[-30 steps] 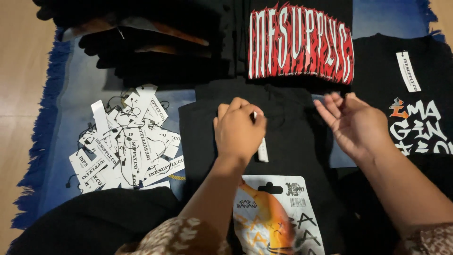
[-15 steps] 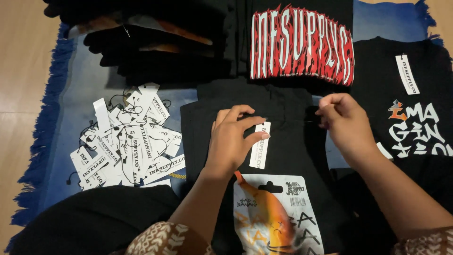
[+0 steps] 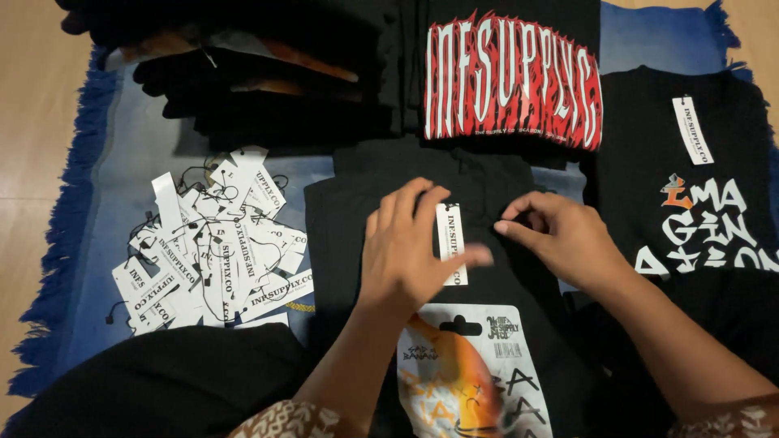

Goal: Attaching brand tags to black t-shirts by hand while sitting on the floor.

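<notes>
Two bare hands work over a folded black shirt [image 3: 349, 219] that lies on a blue fringed rug [image 3: 122, 174], and we look straight down at them from head height. Our left hand [image 3: 406, 255] rests palm down on the middle of the shirt, fingers spread a little, with the thumb stretched to the right. A narrow white paper tag [image 3: 450, 242] stands upright under that hand's fingertips and thumb; the thumb crosses its lower part, so the hand presses or pinches the tag against the cloth, though we cannot tell which. Our right hand [image 3: 564, 239] sits just to the right of the tag, fingers curled together and pinching at the black fabric near the shirt's collar, not touching the tag.

Left of the shirt, a loose heap of white tags [image 3: 211, 243] with black strings is scattered on the rug. Above it lies a stack of dark folded clothes [image 3: 268, 89]. Beyond the hands sits another black shirt with red and white flame lettering [image 3: 511, 81]. At the far right, a third black shirt [image 3: 649, 122] carries white and orange letters and its own white tag [image 3: 692, 130]. Below the hands, a printed card [image 3: 471, 373] with orange artwork lies on the cloth.
</notes>
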